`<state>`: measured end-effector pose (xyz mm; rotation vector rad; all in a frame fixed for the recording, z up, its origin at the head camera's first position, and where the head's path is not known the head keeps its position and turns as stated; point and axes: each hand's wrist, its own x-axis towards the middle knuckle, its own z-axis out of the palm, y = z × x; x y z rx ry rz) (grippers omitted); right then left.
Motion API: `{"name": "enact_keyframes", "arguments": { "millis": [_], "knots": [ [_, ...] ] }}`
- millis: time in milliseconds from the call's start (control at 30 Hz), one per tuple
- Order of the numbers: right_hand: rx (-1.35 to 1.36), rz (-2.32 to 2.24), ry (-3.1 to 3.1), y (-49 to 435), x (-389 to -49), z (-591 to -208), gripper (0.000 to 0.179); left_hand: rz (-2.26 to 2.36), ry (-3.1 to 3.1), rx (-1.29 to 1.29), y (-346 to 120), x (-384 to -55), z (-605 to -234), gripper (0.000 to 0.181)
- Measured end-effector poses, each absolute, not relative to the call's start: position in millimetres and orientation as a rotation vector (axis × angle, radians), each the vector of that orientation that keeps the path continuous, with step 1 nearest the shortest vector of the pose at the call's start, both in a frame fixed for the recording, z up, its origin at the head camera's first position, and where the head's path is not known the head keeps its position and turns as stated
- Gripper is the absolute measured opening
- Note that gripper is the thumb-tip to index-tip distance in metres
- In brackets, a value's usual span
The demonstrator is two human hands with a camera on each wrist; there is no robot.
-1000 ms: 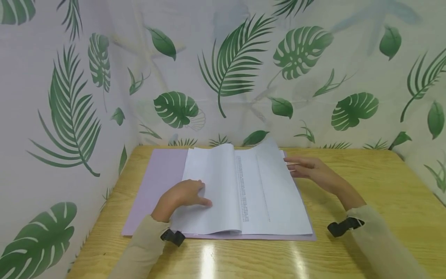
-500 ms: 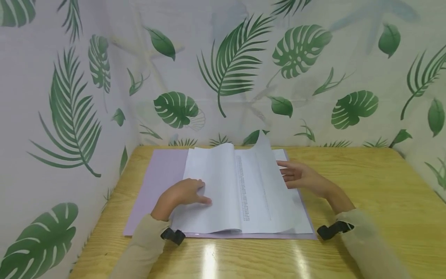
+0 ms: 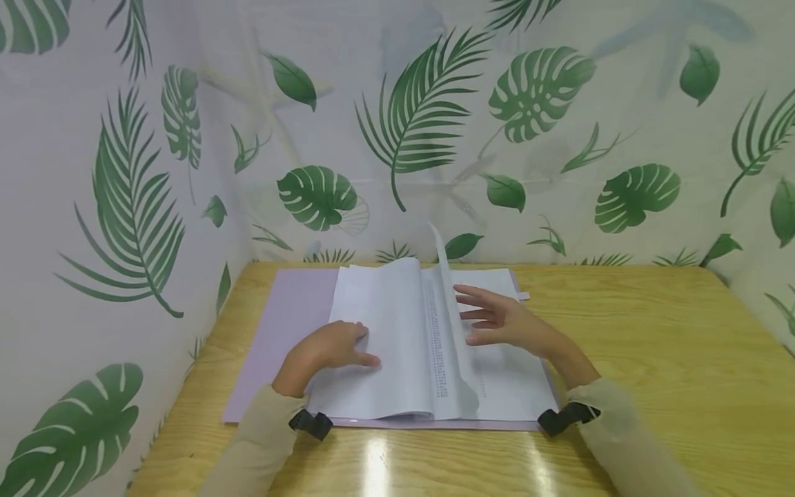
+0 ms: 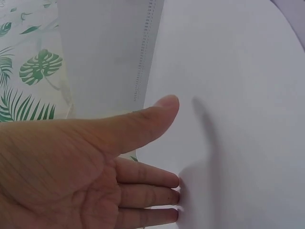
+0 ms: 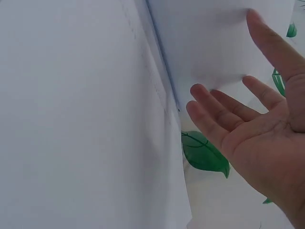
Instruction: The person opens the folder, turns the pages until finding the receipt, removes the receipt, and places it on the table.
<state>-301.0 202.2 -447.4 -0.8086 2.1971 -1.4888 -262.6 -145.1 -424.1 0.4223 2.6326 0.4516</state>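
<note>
An open folder of white pages with a lilac cover [image 3: 295,304] lies on the wooden table. One sheet [image 3: 452,331] stands almost upright near the middle, with a column of small print on its left face. Beside its right face is my right hand [image 3: 512,326], fingers spread and fingertips right at the paper; in the right wrist view the hand [image 5: 267,129] has its fingers extended. My left hand [image 3: 329,348] rests on the left pages [image 3: 391,331], thumb apart from the fingers. The left wrist view shows that hand [image 4: 66,162] with straight fingers against the white paper.
The right-hand pages [image 3: 518,379] lie flat under the raised sheet, and a small lilac tab [image 3: 524,296] sticks out at their far right. Bare wooden table [image 3: 671,359] extends to the right. A leaf-patterned cloth [image 3: 397,138] hangs behind and at the left.
The right hand has moved left, turning the sheet from nearly flat on the right to almost upright. The left hand has stayed in place on the left pages.
</note>
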Motion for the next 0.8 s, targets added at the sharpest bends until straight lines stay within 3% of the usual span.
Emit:
{"name": "enact_keyframes", "arguments": {
  "millis": [233,567,800],
  "knots": [
    [-0.866,-1.484,2.242,192,-300,-449,0.086,0.472,2.652,0.439,-147,-266,-427,0.077],
    [-0.870,-1.461,2.295,185,-294,-445,0.086,0.585,2.766,0.634,-153,-269,-418,0.048],
    [-0.878,-1.443,2.311,180,-292,-446,0.086,0.808,2.930,0.666,-145,-261,-403,0.048]
  ]
}}
